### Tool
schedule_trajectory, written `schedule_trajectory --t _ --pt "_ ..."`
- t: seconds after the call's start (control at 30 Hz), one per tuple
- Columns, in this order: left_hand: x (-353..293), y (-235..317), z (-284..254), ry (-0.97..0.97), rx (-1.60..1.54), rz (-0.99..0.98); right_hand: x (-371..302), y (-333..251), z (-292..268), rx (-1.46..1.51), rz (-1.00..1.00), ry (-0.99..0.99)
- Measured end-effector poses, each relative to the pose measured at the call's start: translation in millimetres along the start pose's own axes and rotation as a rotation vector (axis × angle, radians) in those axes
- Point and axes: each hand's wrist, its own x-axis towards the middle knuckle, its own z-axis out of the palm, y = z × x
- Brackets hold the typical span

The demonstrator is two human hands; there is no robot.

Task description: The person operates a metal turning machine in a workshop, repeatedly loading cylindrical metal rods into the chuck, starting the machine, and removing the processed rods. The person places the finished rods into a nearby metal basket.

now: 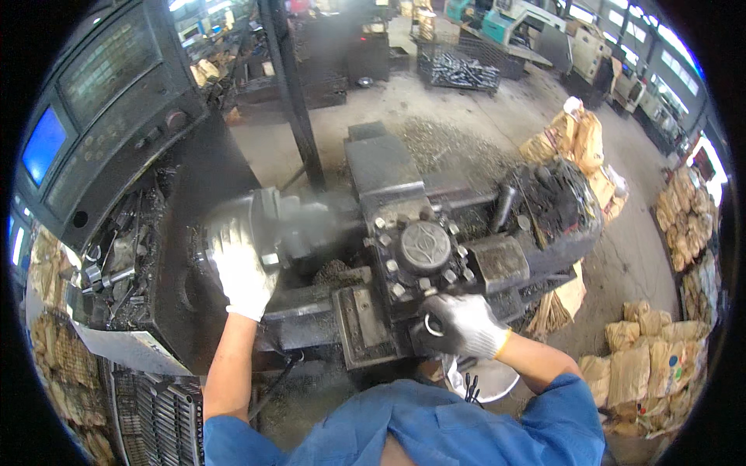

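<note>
My left hand [241,268], in a white glove, lies with its fingers stretched out over the near side of the dark lathe chuck [268,221]. The chuck's right part is blurred. My right hand [466,325], in a glove with blackened fingers, is closed at the near side of the tool post [423,247]. A shiny metal ring [433,327] shows at its fingers; what lies under the fingers is hidden. Several square-headed bolts surround the tool post's round cap. Below the chuck, dark metal chips [334,272] lie on the lathe bed.
A control panel with a blue screen [45,145] stands at left, above a tray of metal parts [116,268]. Dark gloves [552,194] lie on the lathe's right end. Sacks [649,361] are stacked at right. A wire basket of parts [465,71] stands behind; chips litter the floor.
</note>
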Motion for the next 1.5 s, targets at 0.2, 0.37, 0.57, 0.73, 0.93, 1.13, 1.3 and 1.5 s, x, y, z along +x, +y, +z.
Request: schedule_trajectory --t 0.2,0.37,0.57,0.73,0.93,1.13,1.3,1.5 --pt "32.1 -21.4 -6.5 -0.046 0.044 0.129 90.8 -6.9 -128.0 0.185 -0.196 -0.121" --pt "88.3 -26.7 -43.0 -0.378 -0.052 0.078 223.3 58.8 -81.6 -0.529 -0.164 -0.218" --pt "-60.3 22.3 -41.8 0.148 -0.462 0.028 262.1 157.2 6.8 -0.551 -0.013 -0.492" --pt "-304.9 9.0 10.9 0.03 -1.16 -1.187 272.2 180.4 28.7 -0.083 -0.12 -0.664" --pt "-400.8 -67.7 18.3 0.913 -1.361 -1.759 270.9 160.2 13.8 -0.037 -0.142 -0.703" --pt "-423.2 -115.0 7.9 0.771 -1.481 -1.91 295.8 143.8 22.7 -0.227 0.072 -0.893" --pt "-428.7 -126.4 10.7 0.595 -1.794 -1.799 325.4 102.0 60.6 -0.117 -0.129 -0.689" --pt "-428.6 -132.5 12.9 0.59 -1.761 -1.647 345.1 66.5 78.5 0.253 0.093 -0.708"
